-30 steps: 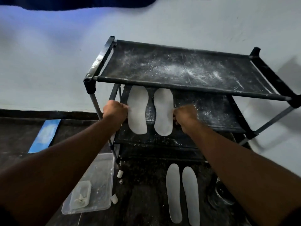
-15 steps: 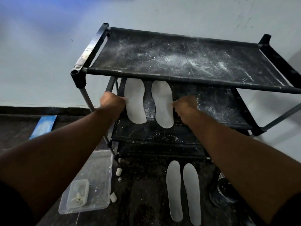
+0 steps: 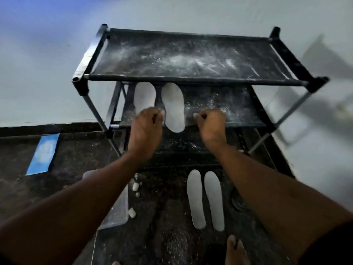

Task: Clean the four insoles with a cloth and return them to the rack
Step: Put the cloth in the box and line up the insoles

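I am facing a black rack (image 3: pixel 191 79) dusted with white powder, standing against a pale wall. Two white insoles lie side by side on its middle shelf (image 3: pixel 219 106): the left insole (image 3: pixel 144 96) and the right insole (image 3: pixel 174 108), whose heel hangs a little over the shelf's near edge. My left hand (image 3: pixel 146 131) is in front of the left insole's near end, fingers curled (whether they actually pinch the insole I cannot tell, as the hand hides that end). My right hand (image 3: pixel 212 127) is just right of the right insole, fingers loosely curled and holding nothing that I can see.

The other two insoles (image 3: pixel 205 199) lie together on the dark floor (image 3: pixel 162 226) near me, in front of the rack, between my forearms. To the left on the floor are a clear plastic tray (image 3: pixel 118 209), partly hidden by my left arm, and farther left a blue strip (image 3: pixel 43 154). My bare toes (image 3: pixel 234 247) show at the near edge.
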Motion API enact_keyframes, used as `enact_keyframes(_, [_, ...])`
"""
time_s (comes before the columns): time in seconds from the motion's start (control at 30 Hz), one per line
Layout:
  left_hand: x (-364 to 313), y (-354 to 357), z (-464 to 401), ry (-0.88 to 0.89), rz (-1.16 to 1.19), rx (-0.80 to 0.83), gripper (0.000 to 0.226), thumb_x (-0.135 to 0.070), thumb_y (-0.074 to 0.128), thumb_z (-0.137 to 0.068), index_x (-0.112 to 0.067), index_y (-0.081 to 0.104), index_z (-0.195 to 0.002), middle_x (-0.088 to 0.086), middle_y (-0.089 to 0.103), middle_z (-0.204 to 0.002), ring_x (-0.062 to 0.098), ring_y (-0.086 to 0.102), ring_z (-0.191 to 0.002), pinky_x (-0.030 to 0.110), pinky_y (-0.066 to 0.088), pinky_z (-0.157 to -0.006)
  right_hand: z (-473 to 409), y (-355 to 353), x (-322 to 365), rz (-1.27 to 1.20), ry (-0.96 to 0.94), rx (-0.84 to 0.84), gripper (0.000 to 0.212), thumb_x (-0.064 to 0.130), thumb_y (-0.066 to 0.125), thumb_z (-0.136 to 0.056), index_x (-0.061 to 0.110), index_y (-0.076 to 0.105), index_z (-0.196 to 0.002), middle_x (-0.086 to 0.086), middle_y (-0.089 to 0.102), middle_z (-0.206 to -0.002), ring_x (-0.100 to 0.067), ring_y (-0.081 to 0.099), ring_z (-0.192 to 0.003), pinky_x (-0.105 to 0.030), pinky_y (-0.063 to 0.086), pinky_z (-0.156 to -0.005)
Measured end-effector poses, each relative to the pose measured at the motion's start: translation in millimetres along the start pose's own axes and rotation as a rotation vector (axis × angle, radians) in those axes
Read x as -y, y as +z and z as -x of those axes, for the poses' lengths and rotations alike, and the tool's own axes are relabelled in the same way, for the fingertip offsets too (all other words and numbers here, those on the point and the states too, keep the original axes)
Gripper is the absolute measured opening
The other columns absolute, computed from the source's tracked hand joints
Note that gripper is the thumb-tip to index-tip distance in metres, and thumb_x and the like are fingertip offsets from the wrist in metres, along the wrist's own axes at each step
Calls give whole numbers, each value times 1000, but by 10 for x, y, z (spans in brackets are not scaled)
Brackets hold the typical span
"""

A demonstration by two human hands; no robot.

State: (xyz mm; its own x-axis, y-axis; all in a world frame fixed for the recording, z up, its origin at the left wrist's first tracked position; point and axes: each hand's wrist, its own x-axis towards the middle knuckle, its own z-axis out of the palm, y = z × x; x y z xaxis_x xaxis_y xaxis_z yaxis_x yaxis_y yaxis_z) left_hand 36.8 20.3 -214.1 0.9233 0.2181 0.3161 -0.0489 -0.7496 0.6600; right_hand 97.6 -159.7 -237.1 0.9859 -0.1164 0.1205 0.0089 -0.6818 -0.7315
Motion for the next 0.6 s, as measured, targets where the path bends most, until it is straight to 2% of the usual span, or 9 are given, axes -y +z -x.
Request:
enact_keyframes(0.07, [-133, 174, 446, 4, 37, 47, 26, -26, 52, -106, -22, 54, -80, -16, 47, -68, 0, 47, -61, 14, 35, -58, 264, -157, -238, 64, -10, 10, 20, 31, 66, -92, 14, 71, -83, -1, 67, -78, -8, 60, -64, -24, 51, -64])
enact_keyframes(0.13, [-121, 382, 853, -66, 61, 83, 29, -30, 50, -107, -20, 55, -80, -13, 51, -70, 7, 50, -65, 20, 31, -58, 525, -277, -505, 126, 23, 29, 20, 31, 66, -91, 12, 72, -84, -5, 68, -86, -15, 64, -71, -27, 53, -70])
enact_keyframes(0.17, [-103, 520, 1060, -118, 71, 119, 30, -32, 50, -107, -18, 59, -82, -10, 55, -72, 9, 53, -66, 19, 32, -57, 661, -332, -688, 163, 48, 40, 21, 30, 67, -91, 10, 72, -84, -7, 69, -88, -19, 65, -74, -28, 53, -72])
enact_keyframes(0.23, [-15, 797, 1386, -232, 84, 215, 31, -33, 51, -107, -16, 62, -83, -3, 60, -72, 13, 58, -66, 20, 36, -54, 897, -381, -1056, 201, 118, 79, 25, 28, 67, -90, 6, 74, -82, -11, 70, -86, -23, 66, -75, -33, 55, -73])
enact_keyframes(0.33, [181, 1242, 1715, -424, 68, 319, 32, -32, 51, -106, -10, 65, -87, 2, 62, -72, 18, 60, -66, 29, 37, -52, 1173, -330, -1612, 212, 215, 142, 27, 24, 67, -89, 2, 74, -77, -14, 70, -75, -26, 67, -69, -40, 57, -69])
enact_keyframes(0.43, [408, 1660, 1926, -531, 26, 413, 29, -28, 53, -105, -9, 68, -89, 2, 61, -72, 10, 55, -61, 24, 34, -49, 1351, -166, -2086, 268, 292, 201, 25, 26, 65, -88, 5, 74, -77, -12, 71, -75, -26, 66, -70, -35, 54, -66])
enact_keyframes(0.5, [537, 1868, 2002, -555, 7, 469, 29, -24, 52, -104, -13, 67, -81, 2, 62, -72, 12, 57, -62, 24, 35, -51, 1423, -33, -2366, 301, 329, 248, 27, 26, 64, -88, 5, 70, -71, -11, 67, -70, -24, 59, -63, -33, 46, -60])
enact_keyframes(0.57, [635, 2040, 2018, -569, 12, 520, 30, -19, 51, -101, -16, 67, -75, 5, 68, -76, 17, 61, -65, 27, 43, -56, 1450, 113, -2617, 354, 343, 276, 29, 28, 62, -89, 7, 71, -71, -12, 67, -70, -22, 54, -61, -30, 38, -59])
enact_keyframes(0.6, [699, 2148, 2012, -577, 5, 539, 29, -17, 52, -100, -15, 70, -78, 5, 71, -80, 19, 64, -68, 28, 49, -61, 1458, 206, -2756, 385, 350, 288, 30, 30, 61, -90, 7, 74, -75, -12, 70, -75, -22, 58, -64, -28, 38, -60])
